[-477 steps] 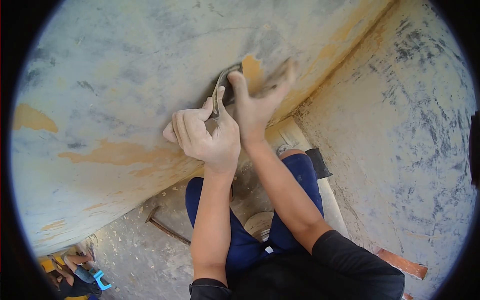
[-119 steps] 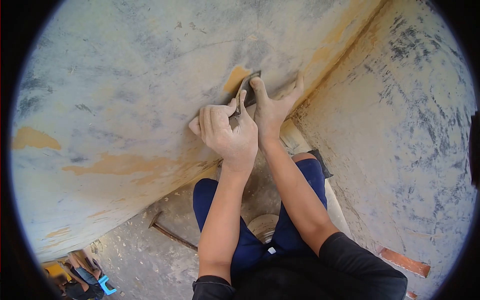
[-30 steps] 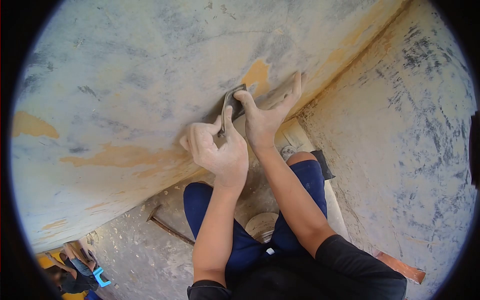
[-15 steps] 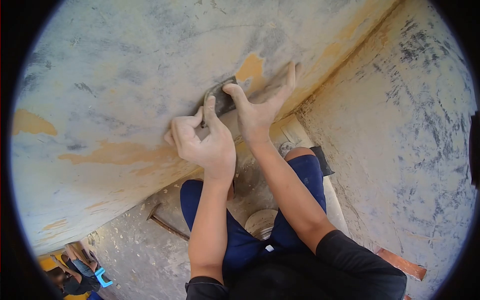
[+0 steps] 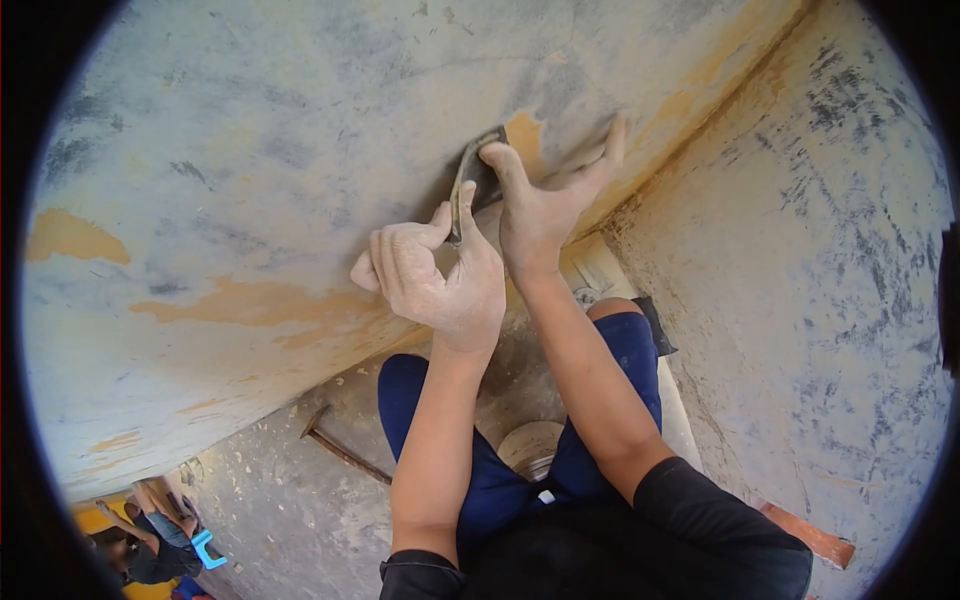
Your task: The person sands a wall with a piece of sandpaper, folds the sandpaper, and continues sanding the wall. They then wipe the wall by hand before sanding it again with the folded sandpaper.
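Observation:
Between my two hands, a small dark, bent sheet (image 5: 482, 180) is held up against the patchy grey wall (image 5: 300, 150). My left hand (image 5: 440, 270) pinches its lower left edge between thumb and index finger, with the other fingers curled. My right hand (image 5: 545, 205) has its thumb pressed on the sheet's upper right part, and its other fingers reach out along the wall. The sheet's far side is hidden. Pale dust coats both hands. Just beyond the sheet's top lies an orange-tan patch (image 5: 526, 138) on the wall.
A second wall (image 5: 800, 250) rises at the right. On the floor (image 5: 270, 510) lies a hammer-like tool (image 5: 345, 452); a round container (image 5: 530, 447) stands between my knees. Another person (image 5: 155, 545) and a light-blue object (image 5: 207, 550) are at lower left. A reddish piece (image 5: 810, 535) lies lower right.
Both hands and the dark sheet have shifted right and slightly up in the view. The sheet looks more steeply bent, with its curved edge now showing. My grip stays on it.

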`<act>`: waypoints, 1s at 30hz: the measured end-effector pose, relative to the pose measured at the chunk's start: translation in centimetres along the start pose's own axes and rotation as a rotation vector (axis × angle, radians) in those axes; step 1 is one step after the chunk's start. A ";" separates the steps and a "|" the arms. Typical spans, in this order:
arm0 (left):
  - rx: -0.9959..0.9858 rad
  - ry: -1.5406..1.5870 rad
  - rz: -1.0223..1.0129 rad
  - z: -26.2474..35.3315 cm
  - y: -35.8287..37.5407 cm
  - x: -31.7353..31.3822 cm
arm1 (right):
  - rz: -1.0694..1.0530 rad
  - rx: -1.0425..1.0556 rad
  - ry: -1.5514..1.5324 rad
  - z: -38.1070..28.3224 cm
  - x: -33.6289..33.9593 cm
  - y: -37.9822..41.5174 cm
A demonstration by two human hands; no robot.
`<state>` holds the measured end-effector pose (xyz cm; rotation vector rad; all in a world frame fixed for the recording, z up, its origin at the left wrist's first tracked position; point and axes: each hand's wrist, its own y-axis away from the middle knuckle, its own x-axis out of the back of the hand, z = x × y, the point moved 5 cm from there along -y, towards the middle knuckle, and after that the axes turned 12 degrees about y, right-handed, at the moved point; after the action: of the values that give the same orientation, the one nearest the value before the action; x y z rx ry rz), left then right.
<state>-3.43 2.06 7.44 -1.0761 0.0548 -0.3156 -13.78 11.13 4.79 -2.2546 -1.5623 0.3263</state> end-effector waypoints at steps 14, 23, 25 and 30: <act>-0.028 -0.013 0.032 0.1 0.1 -0.4 | 0.023 0.094 0.020 1.4 -0.1 0.7; 0.065 0.015 0.040 -1.0 2.2 -0.7 | -0.012 0.286 0.194 1.5 0.7 0.2; 0.111 0.021 -0.047 -0.5 2.8 -1.2 | -0.060 0.038 0.156 3.3 1.3 0.6; -0.012 -0.010 0.035 -0.1 0.1 -0.4 | 0.002 0.124 0.070 0.9 0.4 -0.3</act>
<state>-3.78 2.10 7.30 -1.0875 0.0668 -0.2783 -14.25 11.72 4.07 -2.1501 -1.4631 0.3312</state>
